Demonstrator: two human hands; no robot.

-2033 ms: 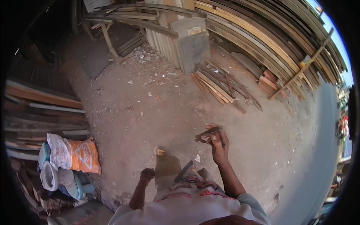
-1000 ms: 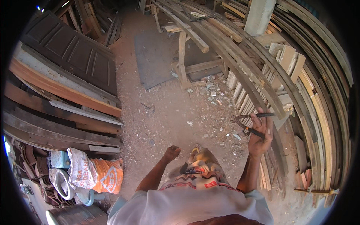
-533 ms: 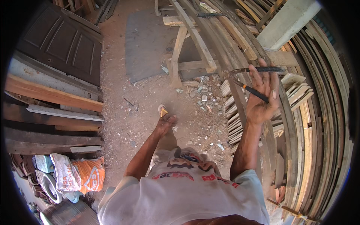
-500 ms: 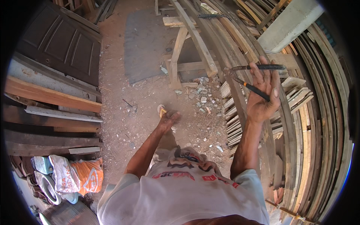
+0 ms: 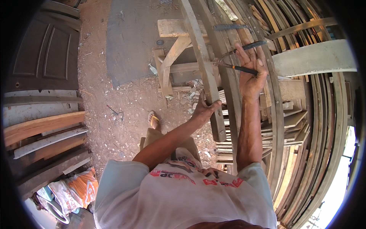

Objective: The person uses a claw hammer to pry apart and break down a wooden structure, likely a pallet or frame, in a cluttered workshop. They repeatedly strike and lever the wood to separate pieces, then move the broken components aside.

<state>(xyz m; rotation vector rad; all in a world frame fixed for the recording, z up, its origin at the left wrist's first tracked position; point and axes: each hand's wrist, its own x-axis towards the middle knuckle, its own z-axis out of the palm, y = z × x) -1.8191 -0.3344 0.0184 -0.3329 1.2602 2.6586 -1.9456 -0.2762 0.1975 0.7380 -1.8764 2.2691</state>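
In my right hand (image 5: pixel 252 76), at the upper right, is a pair of pincers (image 5: pixel 244 69). Its black handles carry orange bands and stand spread apart among my fingers, with the rusty jaws pointing left over the timber. My left hand (image 5: pixel 204 111) grips a long squared wooden beam (image 5: pixel 201 49) close to its near end. The thumb lies across the beam's top, while some of the fingers are hidden by its side. Farther along, the beam passes over a wooden trestle (image 5: pixel 177 28).
A dark bar-like tool (image 5: pixel 230 27) lies on long timbers beyond my right hand. Stacked planks (image 5: pixel 318 133) and a pale post (image 5: pixel 314 57) fill the right side. At left are a brown panelled door (image 5: pixel 45 49), boards (image 5: pixel 45 126) and sacks (image 5: pixel 82 187). Debris litters the ground.
My left hand has gone from hanging over the ground to gripping the beam's near end. The view has shifted toward the timber, and the pincers stay in my right hand.
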